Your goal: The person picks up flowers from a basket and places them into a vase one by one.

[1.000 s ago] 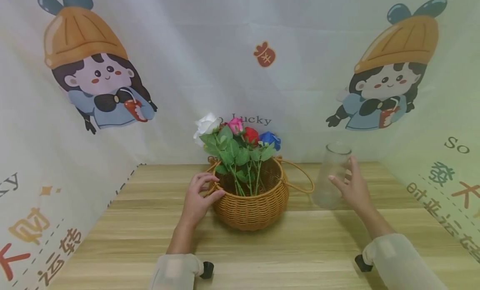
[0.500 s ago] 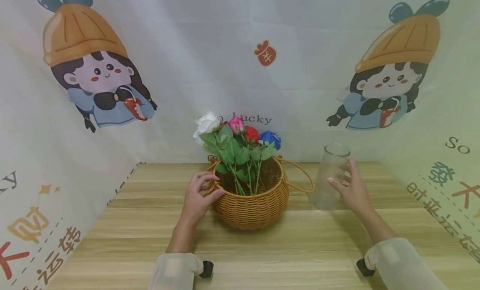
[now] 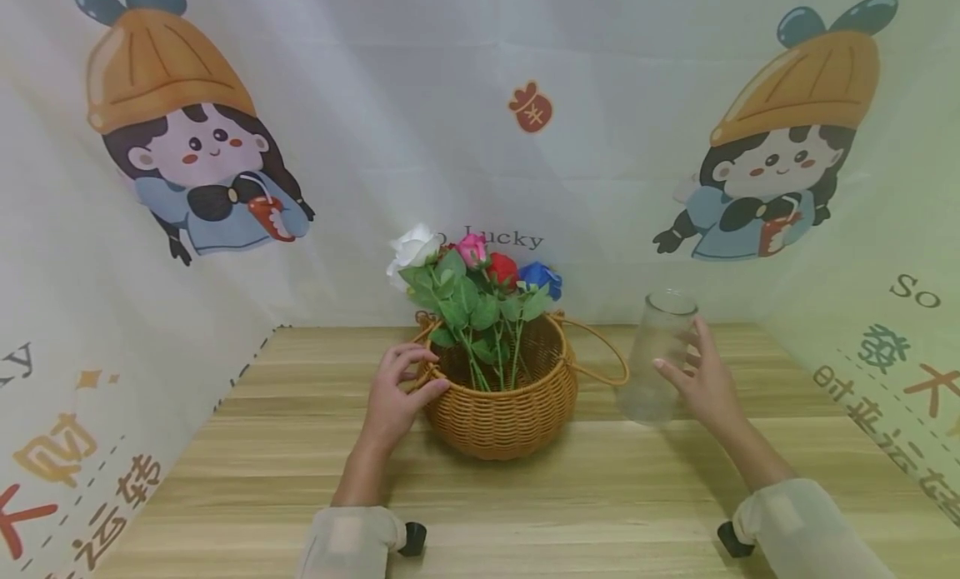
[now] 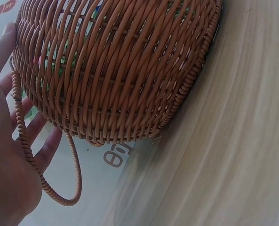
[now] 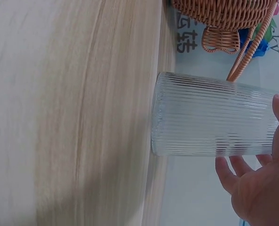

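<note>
A brown wicker basket (image 3: 502, 421) stands on the table in the head view. In it lean artificial-looking roses: a white rose (image 3: 416, 246), a pink rose (image 3: 472, 249), a red rose (image 3: 503, 269) and a blue rose (image 3: 542, 278), with green leaves and stems. My left hand (image 3: 397, 396) holds the basket's left rim, thumb and fingers beside one handle (image 4: 24, 127). To the right, my right hand (image 3: 705, 383) grips a clear ribbed glass vase (image 5: 205, 115), thumb on the near side, fingers behind. Whether the vase's base touches the table I cannot tell.
The basket's right handle (image 3: 611, 354) sticks out towards the vase, with a narrow gap between. A pale wood-grain table (image 3: 525, 512) lies underneath. Printed cloth (image 3: 600, 171) hangs close behind it and along both sides.
The vase has shifted slightly left and nearer to me, with my right hand moving along with it. My left hand, the basket and the roses look unmoved.
</note>
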Tool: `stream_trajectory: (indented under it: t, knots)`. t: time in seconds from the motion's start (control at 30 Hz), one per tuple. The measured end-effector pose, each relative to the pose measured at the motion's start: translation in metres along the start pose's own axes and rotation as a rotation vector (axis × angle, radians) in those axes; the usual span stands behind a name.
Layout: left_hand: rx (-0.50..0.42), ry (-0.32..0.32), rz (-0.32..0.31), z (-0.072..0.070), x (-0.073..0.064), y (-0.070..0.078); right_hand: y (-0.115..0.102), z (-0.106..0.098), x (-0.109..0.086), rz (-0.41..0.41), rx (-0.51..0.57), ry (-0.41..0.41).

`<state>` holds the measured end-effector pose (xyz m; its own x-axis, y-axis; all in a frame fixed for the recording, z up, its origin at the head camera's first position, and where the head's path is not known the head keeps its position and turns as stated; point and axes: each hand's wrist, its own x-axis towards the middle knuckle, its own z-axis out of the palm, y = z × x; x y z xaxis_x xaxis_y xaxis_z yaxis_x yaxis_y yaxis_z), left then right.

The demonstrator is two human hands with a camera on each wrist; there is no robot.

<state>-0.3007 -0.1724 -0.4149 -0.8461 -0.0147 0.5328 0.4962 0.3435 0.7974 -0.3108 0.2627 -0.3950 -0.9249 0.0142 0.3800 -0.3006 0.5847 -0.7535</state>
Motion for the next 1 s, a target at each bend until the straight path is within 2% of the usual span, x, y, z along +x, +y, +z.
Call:
stream_trajectory:
  t: [0.23, 0.47, 0.7, 1.0]
  knots:
    - [-0.006, 0.002, 0.008, 0.003, 0.000, 0.000, 0.005, -0.001, -0.005, -0.029, -0.005, 0.003]
    - [-0.011, 0.009, 0.002, 0.004, 0.001, -0.005, 0.004, -0.005, -0.010, -0.101, 0.026, 0.088]
    - [-0.014, 0.013, -0.006, 0.001, 0.001, 0.000, -0.015, -0.002, -0.016, -0.188, -0.010, 0.228]
    - [-0.007, 0.010, 0.006, 0.002, 0.000, 0.000, -0.047, 0.008, -0.024, -0.192, 0.029, 0.351]
